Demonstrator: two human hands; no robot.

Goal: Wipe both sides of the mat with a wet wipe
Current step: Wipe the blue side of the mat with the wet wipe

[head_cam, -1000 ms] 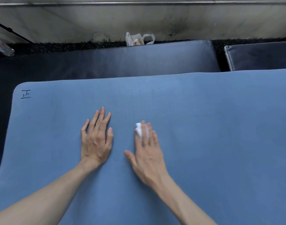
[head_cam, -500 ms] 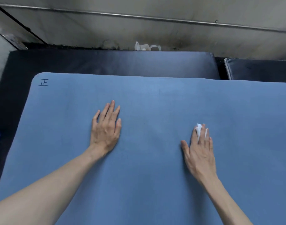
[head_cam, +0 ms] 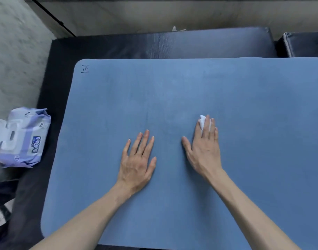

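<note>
Since half a second ago our right hand [head_cam: 204, 150] has slid the wet wipe [head_cam: 202, 121] leftward, closer to our left hand [head_cam: 137, 164]. Both lie flat, fingers straight, on the blue mat [head_cam: 253, 123], whose right side is cut off. The wipe is mostly hidden beneath the right fingers [head_cam: 207, 127], seemingly bunched. A wipes pack [head_cam: 26, 139] sits left.

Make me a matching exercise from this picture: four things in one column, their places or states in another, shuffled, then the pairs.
Things:
1. left hand
2. wet wipe
3. wipes pack
4. written mark

Places or states:
A. under the right hand's fingers
B. far left corner of the blue mat
C. flat on the mat, holding nothing
D. off the mat, to its left, flap open

Pairs: 1-C, 2-A, 3-D, 4-B
</note>
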